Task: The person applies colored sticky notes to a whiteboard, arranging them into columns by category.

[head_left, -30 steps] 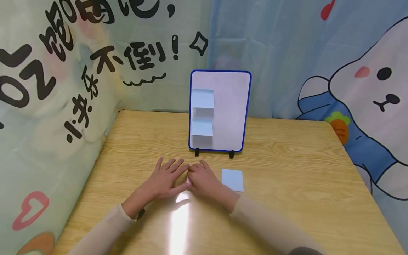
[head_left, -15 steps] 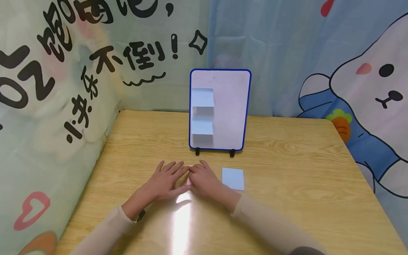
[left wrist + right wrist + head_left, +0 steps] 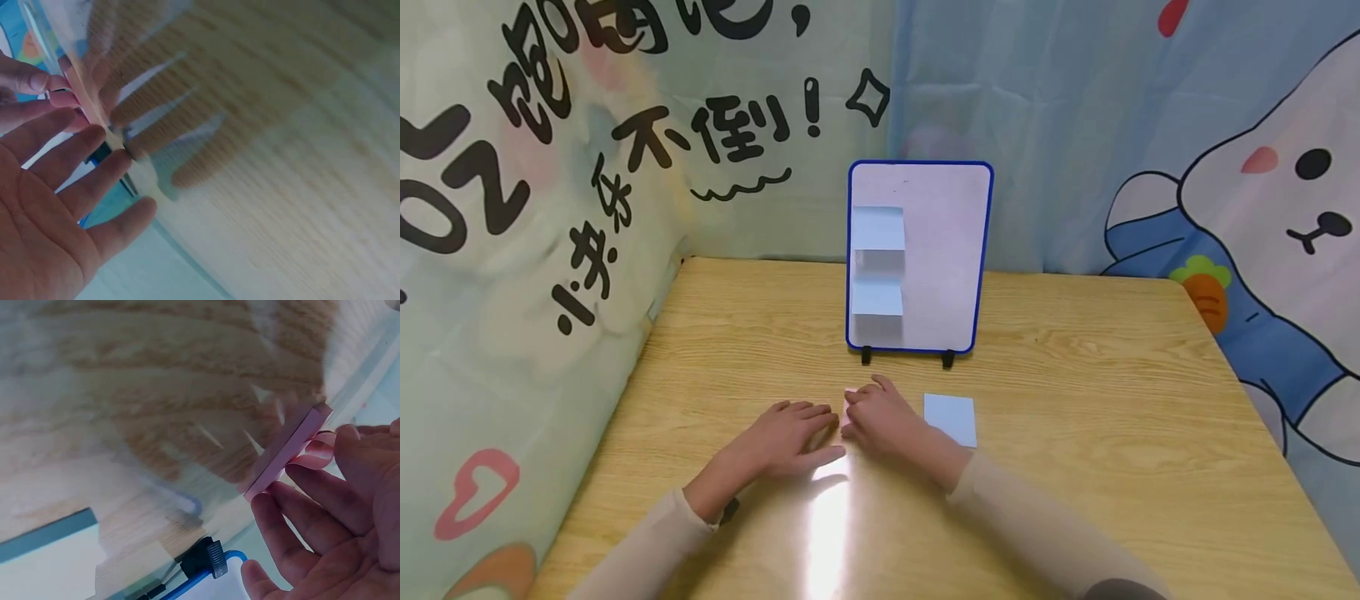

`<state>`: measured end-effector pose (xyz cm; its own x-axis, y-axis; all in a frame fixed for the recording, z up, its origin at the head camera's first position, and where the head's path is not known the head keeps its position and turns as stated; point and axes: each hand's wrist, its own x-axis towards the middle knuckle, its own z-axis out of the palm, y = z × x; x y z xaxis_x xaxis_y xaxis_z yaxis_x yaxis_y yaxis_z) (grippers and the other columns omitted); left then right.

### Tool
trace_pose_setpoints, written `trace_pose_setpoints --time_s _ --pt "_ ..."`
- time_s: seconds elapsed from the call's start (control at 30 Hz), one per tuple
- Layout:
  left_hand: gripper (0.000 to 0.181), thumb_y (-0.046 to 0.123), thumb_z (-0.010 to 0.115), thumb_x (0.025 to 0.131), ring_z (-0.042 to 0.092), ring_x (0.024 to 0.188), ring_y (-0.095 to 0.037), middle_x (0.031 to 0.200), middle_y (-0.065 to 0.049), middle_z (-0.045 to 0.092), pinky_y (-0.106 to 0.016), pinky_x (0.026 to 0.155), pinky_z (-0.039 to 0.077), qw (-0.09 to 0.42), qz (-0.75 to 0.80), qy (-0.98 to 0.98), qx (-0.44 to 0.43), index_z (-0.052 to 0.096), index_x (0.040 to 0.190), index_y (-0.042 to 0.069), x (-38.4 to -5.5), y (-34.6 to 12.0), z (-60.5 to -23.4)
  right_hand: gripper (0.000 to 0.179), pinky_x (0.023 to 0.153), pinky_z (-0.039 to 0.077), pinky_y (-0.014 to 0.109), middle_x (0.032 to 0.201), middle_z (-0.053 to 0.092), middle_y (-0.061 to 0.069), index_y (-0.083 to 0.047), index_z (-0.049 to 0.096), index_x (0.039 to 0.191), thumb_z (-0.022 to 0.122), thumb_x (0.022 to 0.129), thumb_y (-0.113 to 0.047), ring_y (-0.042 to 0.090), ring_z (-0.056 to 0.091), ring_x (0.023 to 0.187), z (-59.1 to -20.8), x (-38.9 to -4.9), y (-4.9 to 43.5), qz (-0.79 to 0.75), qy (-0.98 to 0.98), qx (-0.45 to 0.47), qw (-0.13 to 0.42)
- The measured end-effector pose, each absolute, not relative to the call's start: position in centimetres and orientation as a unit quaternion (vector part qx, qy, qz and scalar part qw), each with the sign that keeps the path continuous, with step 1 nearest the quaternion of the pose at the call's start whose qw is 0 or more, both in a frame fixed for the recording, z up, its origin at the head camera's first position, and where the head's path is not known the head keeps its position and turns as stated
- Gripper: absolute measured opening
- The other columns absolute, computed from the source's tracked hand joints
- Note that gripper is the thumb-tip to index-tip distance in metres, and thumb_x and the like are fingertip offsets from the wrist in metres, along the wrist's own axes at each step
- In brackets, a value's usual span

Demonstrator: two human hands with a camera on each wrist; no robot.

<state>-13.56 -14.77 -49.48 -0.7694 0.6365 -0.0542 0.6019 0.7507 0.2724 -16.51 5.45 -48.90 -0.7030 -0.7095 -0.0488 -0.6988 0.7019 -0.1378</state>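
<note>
On the table lies a pink sticky note pad (image 3: 848,408), mostly covered by my right hand (image 3: 883,421) in the head view. The right wrist view shows the pad (image 3: 290,450) with its top sheet curled up, pinched between my right thumb and finger. My left hand (image 3: 778,442) is just left of the pad, palm down, with extended, slightly bent fingers; in the left wrist view its fingertips (image 3: 112,165) are close to the pad's edge, and whether they touch it is unclear. A light blue sticky note pad (image 3: 950,419) lies beside my right wrist.
Behind the hands, a blue-framed whiteboard (image 3: 940,250) stands upright on black feet. Stuck along its left side are an upper blue note (image 3: 878,227) and a lower blue note (image 3: 877,295), both jutting outward. Printed curtains (image 3: 1037,150) enclose the back and left of the wooden table (image 3: 1112,400).
My left fingers have drawn back a little toward me and closer together, uncovering more of the pink pad. The right hand stays at the pad, its fingers slightly shifted.
</note>
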Motion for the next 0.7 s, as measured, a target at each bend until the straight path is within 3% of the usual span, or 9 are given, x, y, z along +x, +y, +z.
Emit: trace_pose_setpoints --time_s 0.17,0.37,0.5,0.7 --pt "0.063 0.062 0.036 0.090 0.054 0.115 -0.022 0.125 -0.001 0.058 -0.044 0.092 0.044 0.054 0.135 0.921 0.360 0.055 0.125 0.014 -13.60 -15.06 -49.63 0.024 0.107 0.027 0.052 0.121 0.062 0.007 -0.013 0.070 0.091 0.051 0.093 -0.028 0.025 0.058 0.111 -48.98 -16.64 5.68 -0.059 0.918 -0.390 0.039" --pt "0.062 0.061 0.038 0.090 0.046 0.125 -0.024 0.137 -0.002 0.050 -0.046 0.100 0.038 0.082 0.136 0.914 0.373 0.048 0.135 0.020 -13.49 -15.16 -49.72 0.019 0.105 0.031 0.051 0.116 0.065 0.006 -0.010 0.070 0.092 0.054 0.091 -0.019 0.025 0.060 0.108 -49.04 -16.70 5.78 -0.086 0.914 -0.397 0.029" --pt "0.060 0.061 0.040 0.089 0.044 0.127 -0.025 0.140 -0.002 0.047 -0.050 0.100 0.037 0.087 0.128 0.915 0.374 0.046 0.136 0.024 -13.43 -15.08 -49.78 0.017 0.102 0.035 0.049 0.104 0.070 0.002 -0.010 0.072 0.094 0.058 0.089 -0.017 0.021 0.063 0.101 -49.25 -16.69 5.80 -0.101 0.910 -0.402 0.009" --pt "0.056 0.061 0.042 0.088 0.043 0.127 -0.027 0.140 -0.004 0.046 -0.052 0.098 0.036 0.065 0.106 0.916 0.381 0.049 0.134 0.029 -13.51 -15.04 -50.49 0.013 0.093 0.042 0.043 0.074 0.070 -0.006 -0.015 0.070 0.073 0.063 0.083 -0.012 0.014 0.065 0.077 -49.61 -16.56 5.73 -0.117 0.903 -0.410 -0.056"
